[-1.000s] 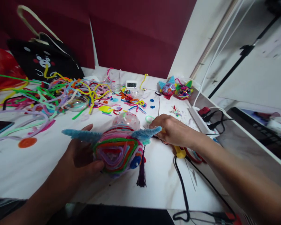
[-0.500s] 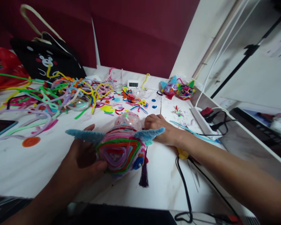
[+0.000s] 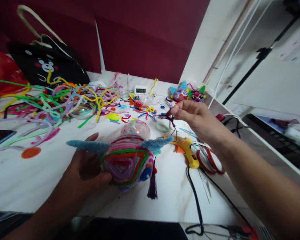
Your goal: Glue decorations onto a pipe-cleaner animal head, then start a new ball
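My left hand (image 3: 81,178) is wrapped around the left side of a craft figure (image 3: 127,163) made of coloured pipe cleaners, its thumb on the front. The figure has two blue ears, a blue round eye and a clear dotted dome behind. A dark purple tassel (image 3: 153,186) hangs from its right side. Off the table, my right hand (image 3: 198,116) pinches a second dark tassel (image 3: 169,119) by its strands, with threads dangling below. Under that hand lies a yellow hot glue gun (image 3: 188,151) with an orange trigger.
Tangled pipe cleaners (image 3: 50,103) cover the back left, near a black bag (image 3: 47,63) and a phone (image 3: 0,138). A small clock (image 3: 140,89) and two finished-looking masks (image 3: 180,93) stand at the back. Scissors (image 3: 211,160) and the glue gun's cord (image 3: 196,196) lie on the right.
My right hand has risen from the table, moving up and right, and now shows a dark tassel in its fingers. The glue gun and scissors are uncovered. My left hand stays on the figure.
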`<state>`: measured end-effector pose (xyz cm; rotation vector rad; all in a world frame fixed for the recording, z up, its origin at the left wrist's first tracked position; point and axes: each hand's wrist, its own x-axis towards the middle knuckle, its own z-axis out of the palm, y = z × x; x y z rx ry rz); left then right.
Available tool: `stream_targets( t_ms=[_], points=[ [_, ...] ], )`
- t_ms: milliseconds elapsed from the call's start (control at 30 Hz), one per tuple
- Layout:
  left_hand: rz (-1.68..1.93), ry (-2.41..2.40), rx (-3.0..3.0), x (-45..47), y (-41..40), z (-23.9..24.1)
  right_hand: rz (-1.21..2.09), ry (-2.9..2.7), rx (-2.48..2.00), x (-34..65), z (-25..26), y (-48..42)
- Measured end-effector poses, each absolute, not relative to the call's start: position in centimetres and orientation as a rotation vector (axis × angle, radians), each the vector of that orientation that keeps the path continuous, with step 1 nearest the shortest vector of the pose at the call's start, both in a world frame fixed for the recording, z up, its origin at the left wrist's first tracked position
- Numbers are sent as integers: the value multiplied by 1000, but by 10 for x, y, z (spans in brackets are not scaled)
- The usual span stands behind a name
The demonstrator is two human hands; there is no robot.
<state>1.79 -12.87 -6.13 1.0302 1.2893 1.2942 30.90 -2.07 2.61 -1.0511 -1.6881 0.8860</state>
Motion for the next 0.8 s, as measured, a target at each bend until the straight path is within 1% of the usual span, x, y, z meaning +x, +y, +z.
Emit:
stream_targets(
  t_ms=[133,367,567,667,800],
  points=[
    [1299,1277,1023,15,-129,-63,950,-1599,-1008,318,28,-27],
    [1317,1189,1087,9,-128,-66,914,-1598,-1034,327,22,-39],
    [1351,1147,1036,13,-125,-67,1065,-1516,-918,322,26,-53],
    [1359,1145,952,19,-125,-64,1114,-1426,-963,320,29,-59],
    [1367,1213,904,22,-126,-62,1273,-1282,-1076,321,29,-75]
  ],
)
